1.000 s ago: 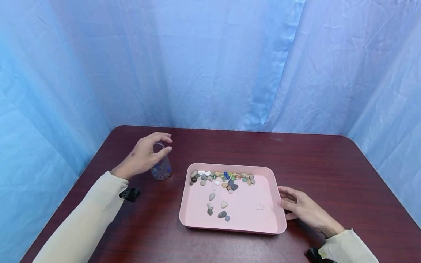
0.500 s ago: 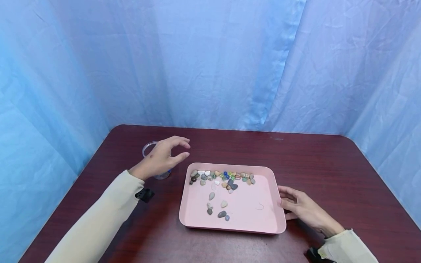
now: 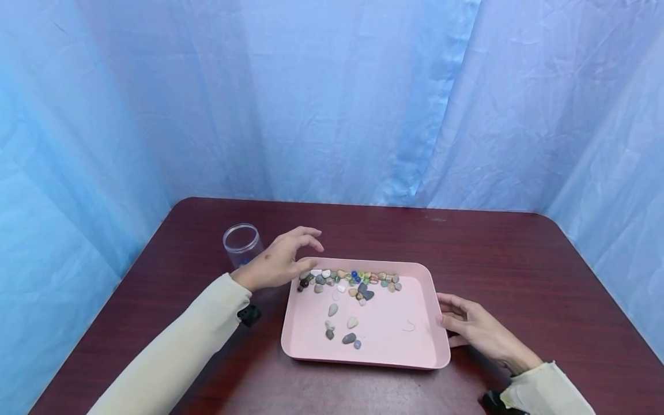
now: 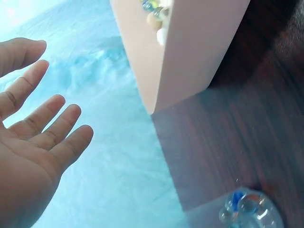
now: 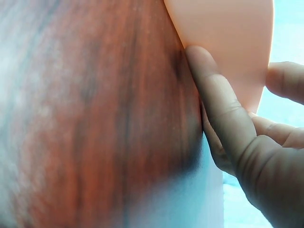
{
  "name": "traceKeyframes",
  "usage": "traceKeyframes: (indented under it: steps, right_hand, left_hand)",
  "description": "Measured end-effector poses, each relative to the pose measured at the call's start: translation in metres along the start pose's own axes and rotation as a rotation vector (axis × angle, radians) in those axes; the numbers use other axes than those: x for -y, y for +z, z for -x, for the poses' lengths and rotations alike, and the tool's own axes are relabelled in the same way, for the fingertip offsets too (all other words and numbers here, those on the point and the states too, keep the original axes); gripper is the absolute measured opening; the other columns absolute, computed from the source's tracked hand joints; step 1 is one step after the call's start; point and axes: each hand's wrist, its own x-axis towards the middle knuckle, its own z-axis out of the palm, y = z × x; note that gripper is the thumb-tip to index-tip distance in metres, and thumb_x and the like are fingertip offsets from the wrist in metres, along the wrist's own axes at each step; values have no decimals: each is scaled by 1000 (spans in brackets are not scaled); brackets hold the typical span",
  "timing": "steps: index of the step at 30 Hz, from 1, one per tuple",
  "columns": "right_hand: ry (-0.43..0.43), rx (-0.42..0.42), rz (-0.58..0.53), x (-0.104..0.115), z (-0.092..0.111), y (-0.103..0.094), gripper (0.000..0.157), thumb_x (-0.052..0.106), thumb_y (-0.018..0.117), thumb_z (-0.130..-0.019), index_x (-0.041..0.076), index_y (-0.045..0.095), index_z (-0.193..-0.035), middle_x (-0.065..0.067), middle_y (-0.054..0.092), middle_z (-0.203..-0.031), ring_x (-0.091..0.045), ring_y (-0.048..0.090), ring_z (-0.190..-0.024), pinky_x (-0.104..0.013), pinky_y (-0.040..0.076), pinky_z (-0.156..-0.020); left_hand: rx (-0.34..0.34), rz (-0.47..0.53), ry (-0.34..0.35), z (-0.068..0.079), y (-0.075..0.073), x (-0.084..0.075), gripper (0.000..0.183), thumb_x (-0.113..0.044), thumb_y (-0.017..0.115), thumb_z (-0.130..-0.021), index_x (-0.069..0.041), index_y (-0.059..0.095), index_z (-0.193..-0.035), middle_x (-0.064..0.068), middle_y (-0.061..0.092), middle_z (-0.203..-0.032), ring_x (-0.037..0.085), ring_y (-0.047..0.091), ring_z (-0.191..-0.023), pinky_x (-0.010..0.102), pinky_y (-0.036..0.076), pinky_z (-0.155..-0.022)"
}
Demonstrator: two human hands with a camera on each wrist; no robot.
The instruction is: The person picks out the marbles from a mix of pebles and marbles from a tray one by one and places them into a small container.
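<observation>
In the head view my left hand (image 3: 284,259) hovers at the far left corner of the pink tray (image 3: 384,353), its fingers loosely bent and spread. The left wrist view also shows those fingers (image 4: 43,116) holding nothing. Along the tray's far side lies a row of pebbles (image 3: 319,280) and glass marbles (image 3: 355,274); several more pebbles (image 3: 350,338) are scattered nearer its front. My right hand (image 3: 479,328) rests at the tray's right side. In the right wrist view its fingers (image 5: 216,97) lie against the outer wall.
A clear jar (image 3: 242,242) with marbles at its bottom stands behind my left wrist, left of the tray. The dark red wooden table (image 3: 508,248) reaches back to light blue curtains (image 3: 332,115) on all visible sides.
My left hand has moved right, from beside the jar to the tray's far left corner, leaving the jar in plainer view. The right hand and the tray hardly move.
</observation>
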Motion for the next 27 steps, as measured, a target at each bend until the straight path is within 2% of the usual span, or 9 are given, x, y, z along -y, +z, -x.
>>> traceKeyframes:
  steps: [8,16,23,27]
  right_hand:
    - [-5,-4,10,0,0,0,68,3,55,-99,-22,15,-147,-43,42,-138,-34,58,-118,-45,59,-76]
    - [-2,-6,7,-1,0,1,68,5,56,-100,-21,16,-147,-41,45,-136,-34,59,-117,-45,59,-76]
    - [-10,-3,6,1,0,1,67,5,56,-100,-22,16,-147,-41,46,-135,-32,60,-116,-45,59,-76]
    - [-15,-3,8,1,0,0,67,5,56,-100,-22,16,-146,-41,47,-134,-31,60,-114,-45,59,-76]
  left_hand:
    - [98,-23,-65,-7,19,0,19,-6,70,-93,-2,70,-112,18,42,-149,35,46,-135,46,47,-101]
    - [195,-27,-89,-12,35,3,15,-10,70,-95,-4,71,-109,17,37,-153,35,43,-136,46,46,-102]
    - [221,-69,-82,-16,43,5,12,-10,70,-94,-6,72,-106,18,37,-153,33,49,-130,44,48,-99]
    - [216,-112,-74,-19,47,5,11,-10,72,-93,-7,74,-103,19,40,-151,35,46,-133,48,44,-104]
